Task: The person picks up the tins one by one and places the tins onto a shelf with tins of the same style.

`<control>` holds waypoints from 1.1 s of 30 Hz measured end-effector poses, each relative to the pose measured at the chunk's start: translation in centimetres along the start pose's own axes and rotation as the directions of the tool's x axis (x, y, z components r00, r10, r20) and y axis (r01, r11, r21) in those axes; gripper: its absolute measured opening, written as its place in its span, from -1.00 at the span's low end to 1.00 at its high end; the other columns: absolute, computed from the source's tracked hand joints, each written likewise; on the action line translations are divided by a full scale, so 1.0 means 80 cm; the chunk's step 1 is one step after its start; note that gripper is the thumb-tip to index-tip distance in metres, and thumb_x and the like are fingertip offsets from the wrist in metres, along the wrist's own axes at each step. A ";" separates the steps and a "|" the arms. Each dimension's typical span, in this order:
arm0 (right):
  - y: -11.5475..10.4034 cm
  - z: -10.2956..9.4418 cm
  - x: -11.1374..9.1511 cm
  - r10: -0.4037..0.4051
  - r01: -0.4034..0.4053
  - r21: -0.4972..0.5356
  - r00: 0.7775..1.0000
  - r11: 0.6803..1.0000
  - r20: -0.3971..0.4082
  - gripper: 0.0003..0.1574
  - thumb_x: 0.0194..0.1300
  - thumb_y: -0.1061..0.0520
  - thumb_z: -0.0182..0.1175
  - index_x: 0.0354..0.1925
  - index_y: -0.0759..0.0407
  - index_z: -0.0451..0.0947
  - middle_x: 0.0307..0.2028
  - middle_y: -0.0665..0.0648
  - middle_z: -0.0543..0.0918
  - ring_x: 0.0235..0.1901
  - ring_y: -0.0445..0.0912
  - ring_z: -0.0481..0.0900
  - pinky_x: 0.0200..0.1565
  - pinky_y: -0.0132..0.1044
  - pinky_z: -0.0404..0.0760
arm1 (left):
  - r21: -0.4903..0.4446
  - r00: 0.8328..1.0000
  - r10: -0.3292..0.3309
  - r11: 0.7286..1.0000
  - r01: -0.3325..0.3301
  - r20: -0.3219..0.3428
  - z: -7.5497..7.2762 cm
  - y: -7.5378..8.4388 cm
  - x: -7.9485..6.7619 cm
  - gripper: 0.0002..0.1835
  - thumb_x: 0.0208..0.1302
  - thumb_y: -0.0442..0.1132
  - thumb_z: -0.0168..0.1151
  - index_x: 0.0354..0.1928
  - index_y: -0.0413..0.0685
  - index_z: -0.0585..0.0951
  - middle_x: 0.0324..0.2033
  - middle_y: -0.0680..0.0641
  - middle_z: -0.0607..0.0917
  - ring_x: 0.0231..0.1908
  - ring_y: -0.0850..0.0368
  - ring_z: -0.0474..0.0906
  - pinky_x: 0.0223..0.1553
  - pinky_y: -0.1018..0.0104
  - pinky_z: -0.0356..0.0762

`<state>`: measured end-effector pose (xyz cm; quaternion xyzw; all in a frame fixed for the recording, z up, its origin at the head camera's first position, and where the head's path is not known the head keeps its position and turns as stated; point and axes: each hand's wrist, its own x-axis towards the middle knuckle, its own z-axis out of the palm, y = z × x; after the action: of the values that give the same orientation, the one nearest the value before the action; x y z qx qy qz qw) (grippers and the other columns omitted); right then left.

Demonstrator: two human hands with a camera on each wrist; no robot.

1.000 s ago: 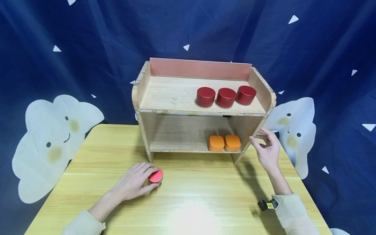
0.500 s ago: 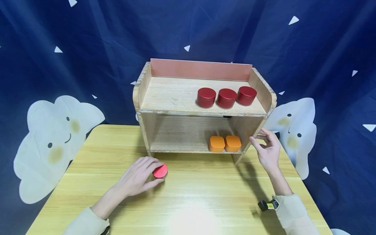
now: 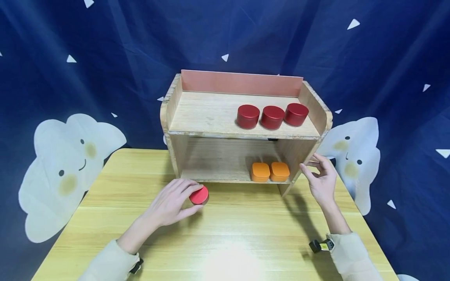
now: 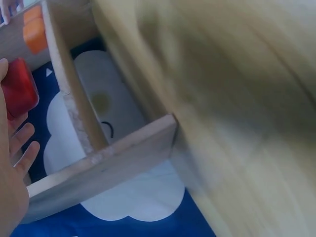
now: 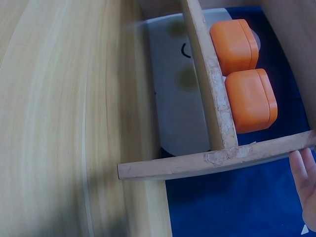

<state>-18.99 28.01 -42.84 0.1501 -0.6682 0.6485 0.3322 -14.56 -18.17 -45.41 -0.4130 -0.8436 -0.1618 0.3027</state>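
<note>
A red round tin [image 3: 199, 194] is pinched between the thumb and fingers of my left hand [image 3: 172, 201], in front of the wooden shelf [image 3: 207, 132] and by its lower left. In the left wrist view the same red tin [image 4: 20, 88] shows at the left edge, partly covered by the hand. My right hand [image 3: 322, 181] touches the outer side and front edge of the shelf's right panel. Its fingertips [image 5: 298, 165] meet that panel in the right wrist view; the rest of the hand is cut off there.
Three dark red round tins [image 3: 272, 117] stand on the top board's right half. Two orange rounded-square tins [image 3: 260, 172] sit side by side at the lower board's right end. The shelf stands on a wooden table [image 3: 228, 234] before a blue curtain [image 3: 140, 58].
My left hand has carried the red tin rightward and away from me, closer to the shelf. The right hand stays at the right panel.
</note>
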 end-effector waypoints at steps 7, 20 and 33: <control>-0.002 0.000 0.002 0.003 -0.003 0.028 1.000 1.000 0.005 -0.38 0.15 0.67 0.28 0.20 0.49 0.59 -0.07 -0.06 0.76 -0.24 -0.31 0.77 -0.37 -0.59 0.70 | -0.014 0.998 0.020 1.000 -0.020 -0.052 -0.005 0.001 0.025 -0.46 0.22 0.08 0.49 0.13 -0.08 0.67 -0.05 -0.07 0.74 -0.05 0.01 0.66 -0.05 0.14 0.69; -0.003 0.001 0.002 0.002 -0.003 0.009 1.000 1.000 0.014 -0.38 0.16 0.66 0.29 0.21 0.49 0.59 -0.06 -0.08 0.77 -0.24 -0.32 0.77 -0.37 -0.60 0.70 | -0.022 0.992 0.070 0.997 -0.073 -0.101 -0.025 0.005 0.063 -0.43 0.17 0.07 0.53 0.11 -0.13 0.69 -0.01 -0.11 0.75 0.02 -0.04 0.68 0.07 0.07 0.70; -0.002 0.000 0.000 0.019 -0.019 0.011 1.000 1.000 0.006 -0.38 0.17 0.65 0.30 0.21 0.47 0.59 -0.06 -0.07 0.77 -0.24 -0.32 0.76 -0.39 -0.60 0.69 | 0.011 0.981 0.108 0.994 -0.108 -0.159 -0.045 0.010 0.101 -0.41 0.12 0.07 0.58 0.11 -0.13 0.71 -0.01 -0.12 0.77 0.04 -0.07 0.69 0.10 0.07 0.70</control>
<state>-18.93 28.01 -42.70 0.1475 -0.6669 0.6549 0.3234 -16.41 -14.76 -37.41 -0.4435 -0.7931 -0.1769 0.3781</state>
